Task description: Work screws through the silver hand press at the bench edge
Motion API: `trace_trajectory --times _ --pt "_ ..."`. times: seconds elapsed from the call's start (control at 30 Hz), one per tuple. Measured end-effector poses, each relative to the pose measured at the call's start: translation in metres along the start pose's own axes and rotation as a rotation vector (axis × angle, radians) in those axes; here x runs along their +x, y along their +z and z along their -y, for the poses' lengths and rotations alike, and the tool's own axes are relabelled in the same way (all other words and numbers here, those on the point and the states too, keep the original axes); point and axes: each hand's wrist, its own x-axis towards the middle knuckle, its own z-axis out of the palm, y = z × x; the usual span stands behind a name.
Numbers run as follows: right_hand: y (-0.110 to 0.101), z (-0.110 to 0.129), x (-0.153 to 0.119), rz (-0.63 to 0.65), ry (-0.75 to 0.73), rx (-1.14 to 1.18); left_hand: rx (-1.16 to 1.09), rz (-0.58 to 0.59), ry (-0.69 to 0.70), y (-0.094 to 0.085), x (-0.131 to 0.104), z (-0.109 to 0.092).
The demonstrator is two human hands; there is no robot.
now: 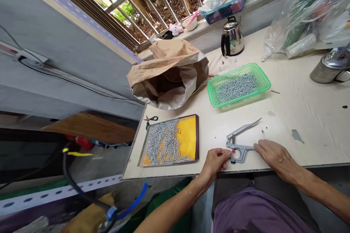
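Observation:
A grey metal hand press tool (240,142) lies on the pale table (300,109), its upper handle raised toward the right. My left hand (217,161) pinches at the tool's jaw by a small red part at the table's front edge; whether a small piece is between the fingers cannot be seen. My right hand (275,154) rests flat on the table with its fingertips on the tool's lower handle. A yellow tray (188,134) with several small silver metal pieces sits to the left of my left hand.
A green basket (237,85) full of silver pieces stands behind the tool. A brown paper sack (169,72) lies at the back left, small scissors (150,119) beside the tray. A steel kettle (232,38), a pot (330,66) and plastic bags (306,11) stand farther back.

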Motion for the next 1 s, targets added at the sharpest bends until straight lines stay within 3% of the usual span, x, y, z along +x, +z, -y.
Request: trace_trajectory --times 0.4,0.6,0.83,1.0 --pt "0.000 -0.002 0.001 0.070 0.013 0.123 0.142 0.054 -0.012 0.001 0.005 -0.006" --pt "0.001 -0.002 0.002 0.082 0.016 0.109 0.154 -0.032 0.041 0.007 -0.002 -0.001" --pt "0.002 0.000 0.005 0.088 0.002 0.097 0.257 0.125 -0.028 0.004 -0.004 -0.007" --pt "0.003 -0.001 0.002 0.183 0.018 0.110 0.232 0.107 -0.075 0.006 -0.007 -0.007"
